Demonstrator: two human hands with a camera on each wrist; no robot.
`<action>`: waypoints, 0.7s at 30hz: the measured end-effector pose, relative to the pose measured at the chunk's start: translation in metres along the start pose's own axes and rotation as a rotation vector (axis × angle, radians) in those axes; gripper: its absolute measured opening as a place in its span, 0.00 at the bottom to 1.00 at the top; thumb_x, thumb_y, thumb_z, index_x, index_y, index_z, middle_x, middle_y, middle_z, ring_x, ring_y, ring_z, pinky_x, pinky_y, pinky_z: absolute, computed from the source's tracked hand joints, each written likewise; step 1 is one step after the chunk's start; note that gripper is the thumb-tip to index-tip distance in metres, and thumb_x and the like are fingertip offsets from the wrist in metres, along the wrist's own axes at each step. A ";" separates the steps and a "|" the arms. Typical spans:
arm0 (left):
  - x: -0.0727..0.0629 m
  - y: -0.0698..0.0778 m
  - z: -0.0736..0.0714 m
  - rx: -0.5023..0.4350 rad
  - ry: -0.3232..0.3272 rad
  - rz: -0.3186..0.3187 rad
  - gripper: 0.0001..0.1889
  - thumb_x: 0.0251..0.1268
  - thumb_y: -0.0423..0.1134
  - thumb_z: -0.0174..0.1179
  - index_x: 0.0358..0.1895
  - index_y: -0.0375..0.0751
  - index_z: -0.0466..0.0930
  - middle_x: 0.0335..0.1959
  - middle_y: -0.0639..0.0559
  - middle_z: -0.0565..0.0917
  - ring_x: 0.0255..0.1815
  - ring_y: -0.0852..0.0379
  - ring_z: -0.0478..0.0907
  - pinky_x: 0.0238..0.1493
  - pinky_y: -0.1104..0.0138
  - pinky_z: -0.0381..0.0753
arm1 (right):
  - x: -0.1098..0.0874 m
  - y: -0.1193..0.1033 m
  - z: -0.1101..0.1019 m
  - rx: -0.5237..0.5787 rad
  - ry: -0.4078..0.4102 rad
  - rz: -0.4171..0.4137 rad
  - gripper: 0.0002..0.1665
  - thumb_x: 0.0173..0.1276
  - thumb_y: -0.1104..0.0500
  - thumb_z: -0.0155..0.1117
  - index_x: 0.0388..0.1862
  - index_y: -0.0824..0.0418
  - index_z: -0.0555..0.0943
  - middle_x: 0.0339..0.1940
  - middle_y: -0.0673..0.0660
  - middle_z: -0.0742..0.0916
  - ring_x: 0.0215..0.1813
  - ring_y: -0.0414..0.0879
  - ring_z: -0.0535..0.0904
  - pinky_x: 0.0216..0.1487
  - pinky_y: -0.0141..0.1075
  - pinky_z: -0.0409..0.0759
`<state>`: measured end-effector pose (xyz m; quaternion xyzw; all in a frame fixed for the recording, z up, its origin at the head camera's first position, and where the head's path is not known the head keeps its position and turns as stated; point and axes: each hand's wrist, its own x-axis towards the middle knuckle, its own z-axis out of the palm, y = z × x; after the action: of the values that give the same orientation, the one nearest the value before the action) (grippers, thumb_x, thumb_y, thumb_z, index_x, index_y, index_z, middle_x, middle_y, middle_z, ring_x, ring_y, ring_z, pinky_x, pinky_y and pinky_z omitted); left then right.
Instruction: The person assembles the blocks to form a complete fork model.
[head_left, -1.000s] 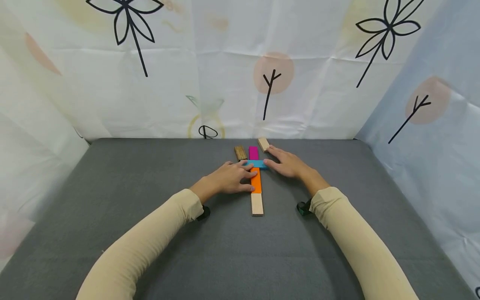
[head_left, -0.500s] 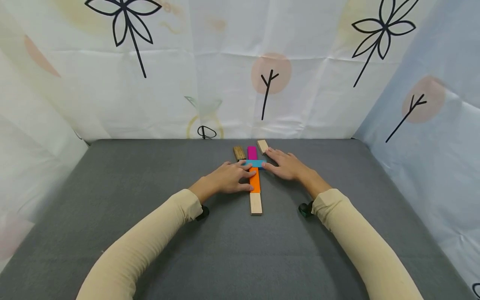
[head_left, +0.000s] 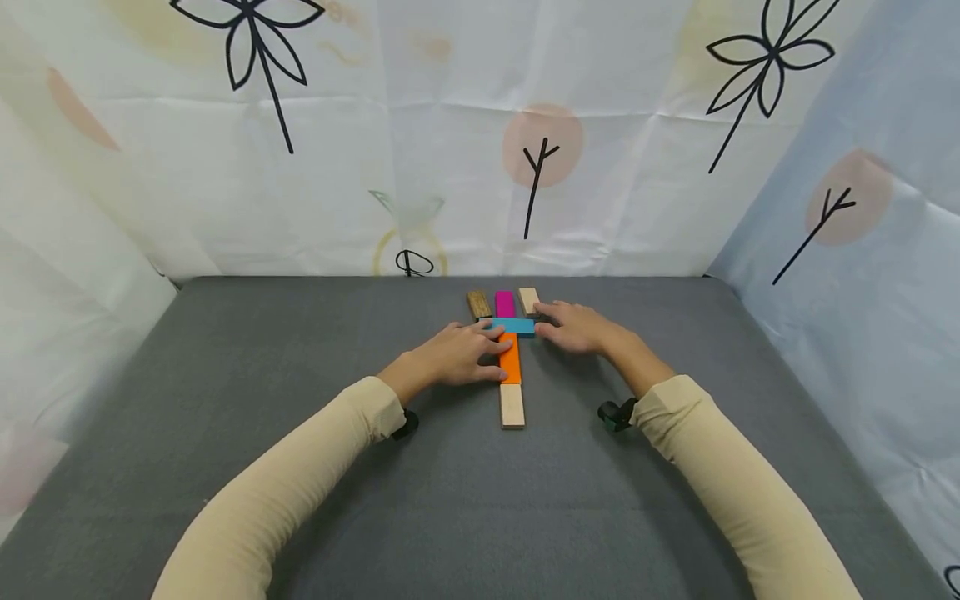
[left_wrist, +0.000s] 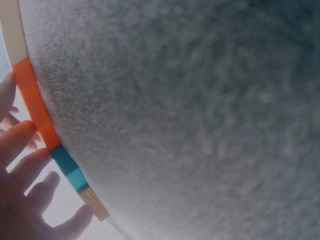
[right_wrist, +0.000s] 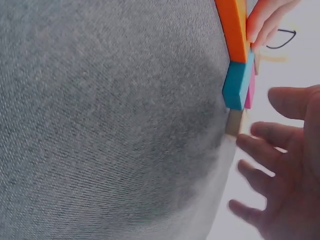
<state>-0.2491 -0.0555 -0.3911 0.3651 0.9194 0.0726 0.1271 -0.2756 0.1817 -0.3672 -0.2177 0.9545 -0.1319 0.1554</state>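
An orange block and a plain wooden block lie end to end in a line toward the person. Across the far end of the orange one sits a blue block. Beyond it are a magenta block, a brown wood-grain block on its left and a pale wooden block on its right. My left hand, fingers spread, rests against the orange and blue blocks, covering the blue one's left part. My right hand touches the pale block with extended fingers; its thumb is by the blue block's right end.
A grey cloth-covered tabletop lies beneath everything. Close behind the blocks, a white printed curtain rises at the table's far edge, and more curtain hangs along both sides.
The pale wooden block has come nearer to the blue block and stands straighter, with my right fingers on it. My left hand and the other blocks have stayed put.
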 end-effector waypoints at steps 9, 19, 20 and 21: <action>0.000 -0.002 0.002 0.003 0.016 0.011 0.32 0.72 0.61 0.53 0.74 0.51 0.67 0.78 0.49 0.58 0.80 0.48 0.49 0.72 0.42 0.58 | 0.013 0.010 0.001 0.025 0.140 -0.083 0.31 0.79 0.60 0.51 0.77 0.68 0.61 0.76 0.68 0.66 0.75 0.64 0.62 0.73 0.57 0.59; 0.001 -0.002 0.001 0.008 0.014 0.014 0.33 0.72 0.62 0.53 0.74 0.52 0.66 0.78 0.50 0.58 0.80 0.49 0.49 0.72 0.43 0.58 | 0.029 0.019 0.006 0.001 0.217 -0.134 0.27 0.79 0.64 0.49 0.74 0.69 0.66 0.75 0.68 0.68 0.73 0.65 0.65 0.71 0.59 0.61; 0.001 -0.002 0.002 0.012 0.017 0.016 0.32 0.72 0.62 0.53 0.74 0.52 0.67 0.78 0.50 0.58 0.80 0.49 0.49 0.72 0.43 0.58 | 0.030 0.020 0.007 -0.008 0.221 -0.140 0.26 0.79 0.65 0.48 0.74 0.69 0.67 0.75 0.68 0.68 0.73 0.65 0.64 0.70 0.60 0.61; 0.001 -0.002 0.002 0.016 0.020 0.017 0.32 0.72 0.62 0.53 0.74 0.52 0.67 0.78 0.50 0.58 0.80 0.49 0.50 0.72 0.43 0.59 | 0.030 0.020 0.008 -0.022 0.225 -0.144 0.26 0.79 0.65 0.48 0.73 0.69 0.67 0.74 0.68 0.69 0.73 0.66 0.64 0.70 0.60 0.61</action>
<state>-0.2511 -0.0563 -0.3937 0.3733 0.9179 0.0701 0.1146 -0.3060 0.1837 -0.3886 -0.2712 0.9491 -0.1561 0.0349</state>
